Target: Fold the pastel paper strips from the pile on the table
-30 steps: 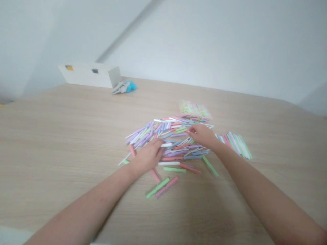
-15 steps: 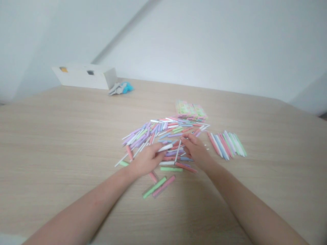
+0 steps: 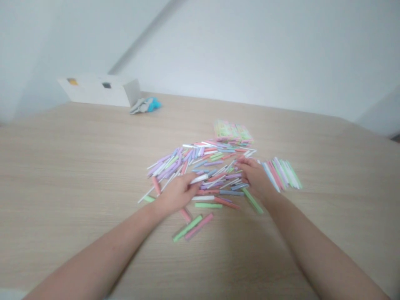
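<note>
A loose pile of pastel sticks in purple, pink, green, blue and white lies at the middle of the wooden table. My left hand rests on the pile's near left edge with its fingers curled, and its fingertips are closed on the end of a white stick. My right hand is at the pile's right edge, fingers curled together over some sticks. What it holds is blurred. Just right of it lies a tidy row of sticks side by side.
A flat stack of green and pink packets sits behind the pile. A white box and a small grey and blue object stand at the far left. Two stray sticks lie near me.
My right hand went left into the pile toward my left hand, then came back right beside the tidy row. My left hand stayed on the pile's near edge.
</note>
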Demonstrator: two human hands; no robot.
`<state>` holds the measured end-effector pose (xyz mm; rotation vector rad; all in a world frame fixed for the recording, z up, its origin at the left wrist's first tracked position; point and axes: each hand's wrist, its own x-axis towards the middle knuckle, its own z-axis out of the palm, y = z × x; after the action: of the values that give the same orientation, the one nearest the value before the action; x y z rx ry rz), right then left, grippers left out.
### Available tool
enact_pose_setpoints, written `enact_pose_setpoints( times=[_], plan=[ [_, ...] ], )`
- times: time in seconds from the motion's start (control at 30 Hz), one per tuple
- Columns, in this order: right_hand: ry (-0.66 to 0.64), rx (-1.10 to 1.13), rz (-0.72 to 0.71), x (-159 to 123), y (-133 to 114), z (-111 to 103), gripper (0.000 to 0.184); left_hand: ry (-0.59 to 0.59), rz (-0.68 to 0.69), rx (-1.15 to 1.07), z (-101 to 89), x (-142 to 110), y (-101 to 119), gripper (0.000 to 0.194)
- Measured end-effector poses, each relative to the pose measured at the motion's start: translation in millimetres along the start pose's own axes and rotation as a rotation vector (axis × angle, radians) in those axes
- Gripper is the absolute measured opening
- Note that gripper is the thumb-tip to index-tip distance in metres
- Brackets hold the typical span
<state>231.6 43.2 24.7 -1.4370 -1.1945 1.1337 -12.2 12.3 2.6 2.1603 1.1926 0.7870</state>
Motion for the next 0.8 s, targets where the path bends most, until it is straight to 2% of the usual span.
enact_pose_setpoints(
  times=[0.1,0.17,0.3,0.37,0.43,0.57,0.7,0.8],
  plan=[
    [-0.021,0.232,0.099,-9,-1,-4,0.012,0.001,-0.013,-0.026,2.1,-1,0,0.018],
    [-0.086,0.275,0.136,-19,-1,3,0.013,0.001,-0.019,-0.058,3.8,-2,2,0.017],
    [-0.366,0.410,0.283,-43,5,31,0.028,-0.012,0.006,-0.177,6.1,-5,11,0.020],
    [-0.419,0.416,0.234,-52,11,44,0.033,-0.007,0.054,-0.238,6.0,-6,16,0.025],
    [-0.461,0.385,0.137,-59,17,53,0.044,-0.059,0.058,-0.254,5.3,-7,20,0.028],
    [-0.492,0.192,0.043,-69,21,61,0.061,-0.132,0.078,-0.187,3.3,-7,23,0.023],
    [-0.490,0.214,0.052,-72,20,60,0.059,-0.114,0.084,-0.140,0.4,-7,24,0.021],
    [-0.538,0.256,0.050,-71,20,55,0.056,-0.140,0.106,-0.095,-0.2,-6,25,0.021]
  ],
)
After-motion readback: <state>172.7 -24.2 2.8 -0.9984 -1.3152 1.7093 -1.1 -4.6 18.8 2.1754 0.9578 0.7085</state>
